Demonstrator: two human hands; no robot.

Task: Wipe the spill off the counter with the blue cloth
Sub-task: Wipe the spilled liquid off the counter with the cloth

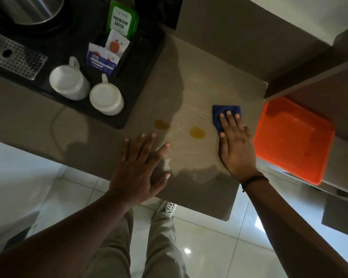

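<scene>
So, left hand (138, 167) lies flat and open on the surface (189, 87), gripping nothing, with two amber spill spots (161, 124) (197, 132) just beyond and beside it, neither under the cloth. Right hand (236, 145) presses open-palmed on the folded blue cloth (219, 115) at the surface's right end, near the orange tray (293, 137). Cloth looks soft, light and limp, so likely better pinned under flat fingers than pinched by an edge.

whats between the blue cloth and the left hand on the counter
In the head view, one yellowish spill spot lies on the counter between the blue cloth and the left hand; the rest is bare.
</scene>
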